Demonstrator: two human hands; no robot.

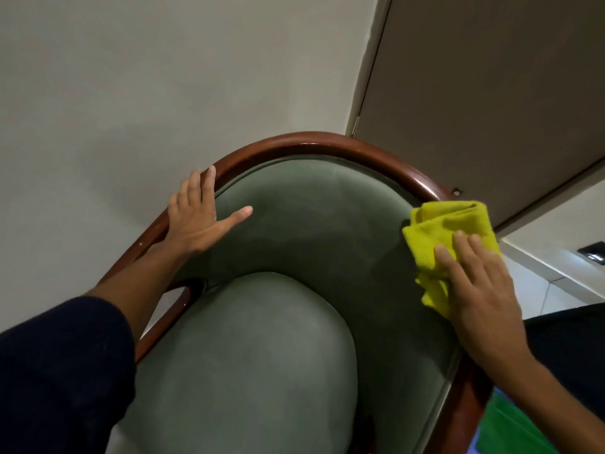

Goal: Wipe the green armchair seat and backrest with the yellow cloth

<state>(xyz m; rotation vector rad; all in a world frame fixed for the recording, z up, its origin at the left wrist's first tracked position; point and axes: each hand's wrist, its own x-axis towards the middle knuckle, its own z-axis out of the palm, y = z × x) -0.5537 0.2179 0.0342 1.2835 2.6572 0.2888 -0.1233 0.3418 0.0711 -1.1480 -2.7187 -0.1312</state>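
At the far left, a dark sleeve [62, 365] led up to the left hand [196, 217], which lay flat and spread on the armchair's wooden rim [294, 142]. Its fingers rested over the frame and its thumb reached onto the green backrest [311, 217]; this grip was open and held nothing, and it appeared to be steadying the chair.

In the middle, the green seat cushion [248, 355] bulged toward the camera, bare of any cloth. The curved backrest rose behind it against a pale wall [131, 77].

At the right, the yellow cloth [448, 231] was bunched and pressed against the right side of the backrest, just beside the rim. The right hand [481, 290] lay palm-down on top of it, fingers extended, pinning the cloth flat rather than clenching it.

The backrest looked to be the part being wiped, with the stroke at its right edge. The next move probably called for sweeping the cloth leftward across the curve while keeping steady pressure. The left hand might have to lift as the cloth neared it, and the seat would follow.
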